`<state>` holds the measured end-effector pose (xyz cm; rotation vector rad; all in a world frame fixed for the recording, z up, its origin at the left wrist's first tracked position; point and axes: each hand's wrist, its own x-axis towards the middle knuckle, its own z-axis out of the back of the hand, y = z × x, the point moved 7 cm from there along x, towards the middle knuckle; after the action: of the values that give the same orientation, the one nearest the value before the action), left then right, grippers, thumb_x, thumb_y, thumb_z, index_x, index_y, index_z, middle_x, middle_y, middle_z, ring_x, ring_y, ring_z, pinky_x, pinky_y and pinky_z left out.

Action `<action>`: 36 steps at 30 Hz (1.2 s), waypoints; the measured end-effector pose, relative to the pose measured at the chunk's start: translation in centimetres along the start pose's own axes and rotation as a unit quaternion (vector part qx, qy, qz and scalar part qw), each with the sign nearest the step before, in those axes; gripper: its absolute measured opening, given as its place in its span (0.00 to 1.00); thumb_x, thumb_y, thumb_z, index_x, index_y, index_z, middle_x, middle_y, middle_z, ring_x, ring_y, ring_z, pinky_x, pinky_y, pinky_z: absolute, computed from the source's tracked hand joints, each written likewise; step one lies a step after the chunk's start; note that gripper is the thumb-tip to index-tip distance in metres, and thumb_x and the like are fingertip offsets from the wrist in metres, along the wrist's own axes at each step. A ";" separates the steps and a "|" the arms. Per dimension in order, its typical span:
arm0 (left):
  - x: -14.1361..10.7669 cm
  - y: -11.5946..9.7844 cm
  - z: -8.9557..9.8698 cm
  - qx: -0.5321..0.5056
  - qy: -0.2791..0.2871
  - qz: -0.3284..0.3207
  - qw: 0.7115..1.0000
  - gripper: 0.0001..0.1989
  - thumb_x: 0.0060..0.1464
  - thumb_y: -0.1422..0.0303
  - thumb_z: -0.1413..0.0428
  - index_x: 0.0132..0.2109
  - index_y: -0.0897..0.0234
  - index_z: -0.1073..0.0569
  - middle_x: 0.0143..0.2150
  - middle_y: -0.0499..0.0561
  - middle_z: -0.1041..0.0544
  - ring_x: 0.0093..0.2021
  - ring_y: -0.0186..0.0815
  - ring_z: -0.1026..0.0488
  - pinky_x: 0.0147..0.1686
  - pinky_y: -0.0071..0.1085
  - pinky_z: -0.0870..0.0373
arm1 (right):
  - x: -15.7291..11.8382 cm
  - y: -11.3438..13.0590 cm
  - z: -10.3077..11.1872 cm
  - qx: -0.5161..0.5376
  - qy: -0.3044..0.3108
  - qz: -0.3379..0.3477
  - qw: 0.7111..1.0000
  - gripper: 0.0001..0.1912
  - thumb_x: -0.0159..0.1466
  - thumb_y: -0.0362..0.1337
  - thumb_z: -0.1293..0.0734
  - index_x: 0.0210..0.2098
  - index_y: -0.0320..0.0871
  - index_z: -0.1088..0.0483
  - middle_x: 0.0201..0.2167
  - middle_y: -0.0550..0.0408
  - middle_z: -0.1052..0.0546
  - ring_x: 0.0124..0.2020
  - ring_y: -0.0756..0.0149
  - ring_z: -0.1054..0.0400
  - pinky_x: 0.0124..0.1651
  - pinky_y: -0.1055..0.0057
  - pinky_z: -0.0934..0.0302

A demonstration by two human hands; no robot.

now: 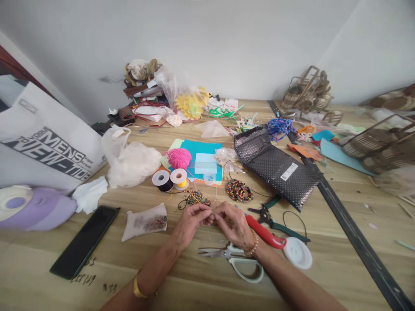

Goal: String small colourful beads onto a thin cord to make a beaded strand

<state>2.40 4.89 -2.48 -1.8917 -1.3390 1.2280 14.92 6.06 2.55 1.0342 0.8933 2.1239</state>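
Note:
My left hand [196, 219] and my right hand [231, 222] meet fingertip to fingertip low over the table, both pinched closed. What they grip is too small to make out; a thin pale thread rises just behind the fingers. Loose multicoloured beads [195, 198] lie right beyond my left hand. A coil of strung beads [239, 191] rests past my right hand. White-handled scissors [244, 262] lie partly under my right wrist, blades apart. Red-handled pliers [266, 232] and green-handled wire strippers [266, 215] sit to the right. A small bag of beads [145, 221] is at the left.
Black thread [163, 180] and yellow thread [179, 178] spools stand ahead, by pink yarn [179, 158]. A black bubble mailer [275, 166] lies right of them. On the left are a phone [84, 242] and a paper bag [48, 138]. A white lid [297, 252] is at right.

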 end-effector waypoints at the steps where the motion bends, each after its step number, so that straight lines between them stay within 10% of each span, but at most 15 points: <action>1: 0.0 0.0 0.0 0.001 0.002 0.000 1.000 0.15 0.37 0.63 0.30 0.29 0.69 0.23 0.23 0.49 0.23 0.25 0.30 0.29 0.28 0.27 0.34 | 0.0 0.0 0.0 0.000 0.000 -0.001 1.000 0.06 0.67 0.32 0.40 0.35 0.43 0.32 0.28 0.53 0.28 0.28 0.67 0.33 0.33 0.71 0.37; 36: -0.2 -0.2 -0.1 -0.003 -0.007 0.002 1.000 0.14 0.36 0.63 0.30 0.28 0.69 0.22 0.23 0.49 0.24 0.25 0.30 0.30 0.29 0.28 0.36 | 0.1 0.2 0.1 -0.012 -0.020 0.018 1.000 0.05 0.67 0.32 0.38 0.35 0.42 0.31 0.28 0.52 0.26 0.29 0.66 0.31 0.34 0.70 0.35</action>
<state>2.43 4.78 -2.21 -1.8937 -1.3481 1.2417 14.87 6.06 2.74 1.0831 0.8334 2.1312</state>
